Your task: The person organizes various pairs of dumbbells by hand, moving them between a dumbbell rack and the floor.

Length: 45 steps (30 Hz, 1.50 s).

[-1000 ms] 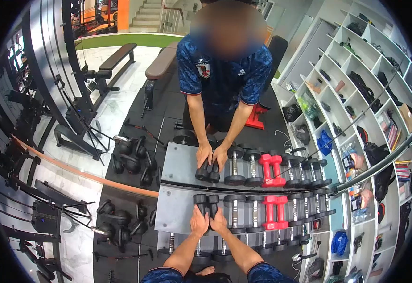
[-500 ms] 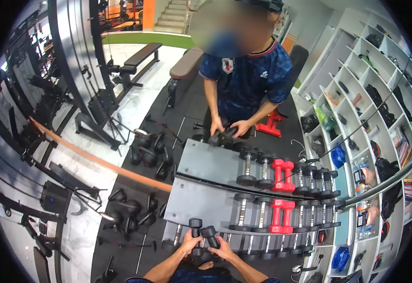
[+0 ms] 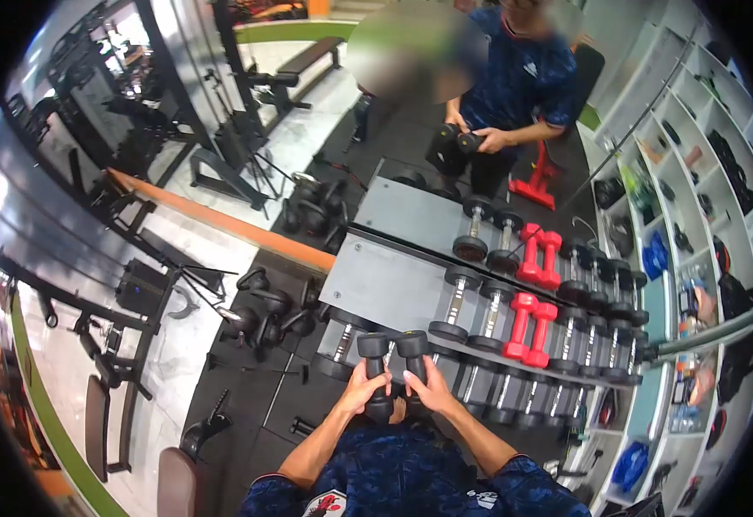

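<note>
Black dumbbells (image 3: 412, 346): my left hand (image 3: 362, 395) and right hand (image 3: 434, 392) each clench one handle, holding the pair upright, side by side, just before the rack (image 3: 376, 280). I judge this the lifting-away step. Next calls for a firm grip, clear of the chrome dumbbells (image 3: 456, 303).

White cubby shelving (image 3: 695, 172), stocked, 3 o'clock. Black rubber matting (image 3: 247, 405), centre to 6 o'clock. Pale marble floor (image 3: 303, 129), 11 o'clock. Padded bench (image 3: 308, 56), 12 o'clock. Black machine frames (image 3: 221, 77), 10 o'clock. Green floor strip (image 3: 49, 426), 8 o'clock. Light bright, even.
</note>
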Tool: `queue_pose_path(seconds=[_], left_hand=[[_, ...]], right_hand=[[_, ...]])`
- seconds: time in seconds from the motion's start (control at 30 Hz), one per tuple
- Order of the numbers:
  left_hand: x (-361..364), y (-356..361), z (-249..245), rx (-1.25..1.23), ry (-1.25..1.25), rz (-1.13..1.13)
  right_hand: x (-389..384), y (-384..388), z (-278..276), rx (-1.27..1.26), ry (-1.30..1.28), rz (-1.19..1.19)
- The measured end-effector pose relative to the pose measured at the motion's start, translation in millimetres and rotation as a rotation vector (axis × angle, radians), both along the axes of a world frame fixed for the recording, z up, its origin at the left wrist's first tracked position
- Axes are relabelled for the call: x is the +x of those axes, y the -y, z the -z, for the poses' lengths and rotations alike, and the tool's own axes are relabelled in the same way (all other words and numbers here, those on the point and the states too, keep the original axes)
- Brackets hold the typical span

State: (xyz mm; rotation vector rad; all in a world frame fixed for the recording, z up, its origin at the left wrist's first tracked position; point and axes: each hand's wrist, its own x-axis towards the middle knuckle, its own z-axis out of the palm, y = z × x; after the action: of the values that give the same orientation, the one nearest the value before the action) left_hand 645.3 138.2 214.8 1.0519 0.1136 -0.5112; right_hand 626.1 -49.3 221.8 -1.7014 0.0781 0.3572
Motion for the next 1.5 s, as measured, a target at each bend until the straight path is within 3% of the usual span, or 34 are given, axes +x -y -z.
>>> queue_pose_path(seconds=[0.1,0.27,0.4,0.47,0.87,1.07,1.17,1.27,1.5], left_hand=[[-30.7,13.9,-6.8,0.045,0.075,-0.103],[-87.8,15.3,-19.8,-0.006,0.081,-0.323],[-131.9,1.7,-31.0,0.01,0.101,-0.5],[-158.5,-7.1,-28.2,0.038,0.09,-0.591],[-321.2,-60.8,-28.5,0.171,0.055,-1.112],[-428.5,-95.9,-28.3,0.199,0.066,-1.269],[-478.8,-112.4,-20.7,0.276,0.051,-1.337],[-523.7,-123.0,-20.9,0.318,-0.011,-1.417],[-582.5,-151.8,-17.6,0.289,-0.148,-1.487]], right_hand=[[-10.7,-5.7,-10.5,0.11,0.061,-0.081],[-29.8,-15.9,-35.7,0.062,0.03,-0.291],[-50.8,-38.5,-31.0,0.057,0.188,-0.436],[-62.6,-53.4,-19.1,0.153,0.077,-0.528],[-171.9,-157.2,-14.5,0.162,0.05,-1.023],[-271.6,-209.1,-27.1,0.139,-0.012,-1.159],[-322.3,-231.6,-7.0,0.195,-0.005,-1.159],[-363.5,-249.6,2.6,0.1,0.096,-1.203],[-431.9,-280.1,-16.6,0.017,0.064,-1.189]])
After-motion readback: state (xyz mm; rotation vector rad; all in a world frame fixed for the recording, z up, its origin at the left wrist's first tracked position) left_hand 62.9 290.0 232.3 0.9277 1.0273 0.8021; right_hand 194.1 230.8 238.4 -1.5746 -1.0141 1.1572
